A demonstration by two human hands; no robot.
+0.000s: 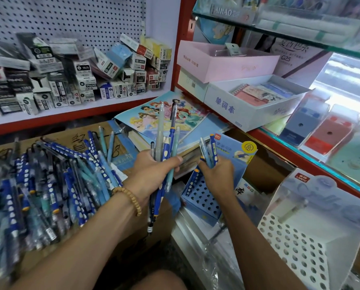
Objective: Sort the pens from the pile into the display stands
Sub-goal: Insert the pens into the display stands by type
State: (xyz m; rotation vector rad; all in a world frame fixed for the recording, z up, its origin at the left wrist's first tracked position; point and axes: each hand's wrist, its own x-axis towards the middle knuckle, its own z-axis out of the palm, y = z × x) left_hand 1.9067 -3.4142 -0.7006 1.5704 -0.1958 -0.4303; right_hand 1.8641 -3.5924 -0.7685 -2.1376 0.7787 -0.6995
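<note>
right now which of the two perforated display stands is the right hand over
The blue perforated cardboard display stand in the middle; the right hand holds pens above it. The white perforated stand sits apart, nearer the right edge.

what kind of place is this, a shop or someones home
Most likely a stationery shop: shelves stacked with small boxed goods against a pegboard, a big pile of pens, and cardboard display stands with holes for pens.
</note>
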